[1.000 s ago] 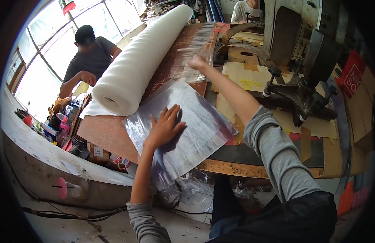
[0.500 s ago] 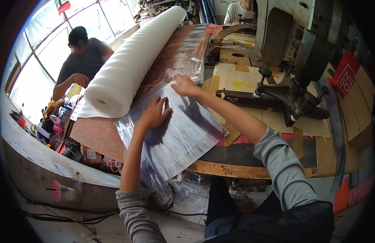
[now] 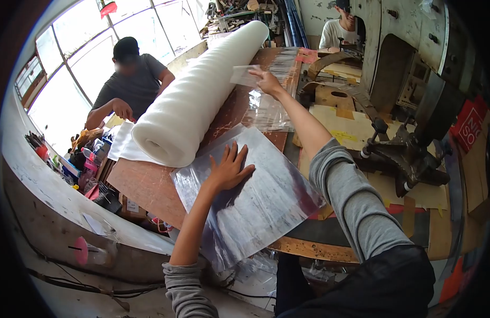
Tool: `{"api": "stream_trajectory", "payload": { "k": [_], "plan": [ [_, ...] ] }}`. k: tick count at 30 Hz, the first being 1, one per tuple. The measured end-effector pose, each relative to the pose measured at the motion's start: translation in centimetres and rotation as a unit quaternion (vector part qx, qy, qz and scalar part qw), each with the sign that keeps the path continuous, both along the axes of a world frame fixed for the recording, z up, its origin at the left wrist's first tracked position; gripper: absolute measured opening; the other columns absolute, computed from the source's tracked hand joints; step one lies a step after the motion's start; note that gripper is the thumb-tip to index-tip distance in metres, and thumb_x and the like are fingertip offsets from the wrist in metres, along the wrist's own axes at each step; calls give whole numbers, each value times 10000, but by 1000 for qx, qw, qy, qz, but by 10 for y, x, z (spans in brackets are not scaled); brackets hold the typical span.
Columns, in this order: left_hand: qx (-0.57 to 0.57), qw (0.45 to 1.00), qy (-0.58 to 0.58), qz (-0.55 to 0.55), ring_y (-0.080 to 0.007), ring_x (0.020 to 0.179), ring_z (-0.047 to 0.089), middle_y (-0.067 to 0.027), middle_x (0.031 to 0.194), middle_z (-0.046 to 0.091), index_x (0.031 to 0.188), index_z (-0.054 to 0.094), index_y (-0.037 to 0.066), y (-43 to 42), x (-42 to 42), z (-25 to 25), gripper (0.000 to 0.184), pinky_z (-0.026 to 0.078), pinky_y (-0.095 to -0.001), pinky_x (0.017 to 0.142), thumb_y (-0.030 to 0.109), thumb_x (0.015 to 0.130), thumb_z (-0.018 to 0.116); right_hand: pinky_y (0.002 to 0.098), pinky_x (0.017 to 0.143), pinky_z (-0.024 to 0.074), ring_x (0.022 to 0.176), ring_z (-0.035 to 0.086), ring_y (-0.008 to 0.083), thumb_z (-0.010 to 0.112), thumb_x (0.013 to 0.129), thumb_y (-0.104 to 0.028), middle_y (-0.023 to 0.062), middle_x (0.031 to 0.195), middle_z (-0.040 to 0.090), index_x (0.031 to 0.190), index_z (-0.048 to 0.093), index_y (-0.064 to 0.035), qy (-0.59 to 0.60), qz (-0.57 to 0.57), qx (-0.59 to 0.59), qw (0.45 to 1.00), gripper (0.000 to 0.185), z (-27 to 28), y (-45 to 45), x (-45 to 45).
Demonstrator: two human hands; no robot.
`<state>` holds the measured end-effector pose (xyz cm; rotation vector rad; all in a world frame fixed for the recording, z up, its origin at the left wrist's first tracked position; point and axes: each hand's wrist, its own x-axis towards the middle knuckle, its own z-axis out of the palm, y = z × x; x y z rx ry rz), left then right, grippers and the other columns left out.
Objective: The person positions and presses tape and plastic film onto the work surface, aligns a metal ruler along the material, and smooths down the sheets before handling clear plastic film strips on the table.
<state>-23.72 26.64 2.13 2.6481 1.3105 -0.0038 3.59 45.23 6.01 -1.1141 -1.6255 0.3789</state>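
Note:
My left hand [image 3: 229, 170] lies with spread fingers on a stack of clear plastic sheets [image 3: 277, 185], which rests over the table's near edge and casts a shadow under the palm. Farther off, my right hand [image 3: 267, 83] pinches a small translucent plastic piece [image 3: 245, 76] above the board. Below that hand, more clear plastic film [image 3: 271, 108] covers part of the reddish-brown board [image 3: 144, 183]. A thick roll of white foam [image 3: 197, 100] lies along the board to the left of both hands.
On the right stands a heavy press with a dark metal clamp [image 3: 409, 151] over pale board [image 3: 345, 127]. One person [image 3: 131, 79] works beyond the roll, another [image 3: 337, 32] at the back. Cluttered supplies [image 3: 86, 164] stand at left; loose plastic [image 3: 255, 267] hangs below the edge.
My right hand has moved away from the sheets' far corner, up and forward, carrying the small plastic piece. My left hand stays on the sheets, fingers flatter. The camera view has shifted.

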Motion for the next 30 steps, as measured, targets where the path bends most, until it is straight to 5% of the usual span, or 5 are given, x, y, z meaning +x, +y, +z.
{"api": "stream_trajectory", "payload": {
  "k": [6,16,24,28,30],
  "plan": [
    [9,1000,-8,-2,-362,1465,35,-156,1592,43,1528,167,199,18,8,-10,834,34,-747,1044,715,891,320,552,1150,169,1472,1,334,523,757,-57,158,1579,147,1313,587,-224,-334,-209,-125,910,584,-7,-23,12],
    [44,999,-13,12,-326,1470,59,-143,1593,77,1521,200,205,10,9,-16,789,27,-726,1058,678,905,343,438,1032,404,1212,531,358,702,780,-395,169,1324,552,1424,371,-189,59,-303,-215,927,753,-53,45,27],
    [46,999,-22,14,-328,1469,67,-145,1591,85,1518,209,196,8,11,-13,805,29,-729,1056,691,896,337,298,646,482,754,600,182,555,731,9,124,915,688,1116,715,-147,42,33,-262,964,445,-10,77,27],
    [46,998,-39,9,-344,1466,77,-157,1587,100,1515,221,190,10,9,-17,810,31,-746,1042,691,890,344,311,931,469,1066,580,345,485,704,13,253,1391,453,1336,561,-188,-5,-168,50,984,667,-25,95,22],
    [46,998,-42,10,-343,1465,80,-156,1587,102,1514,225,191,10,10,-17,809,30,-745,1042,691,889,348,393,1099,333,1301,401,349,456,830,-157,225,1541,206,1467,333,-109,1,-244,-211,947,651,-11,76,18]
  ]
}}
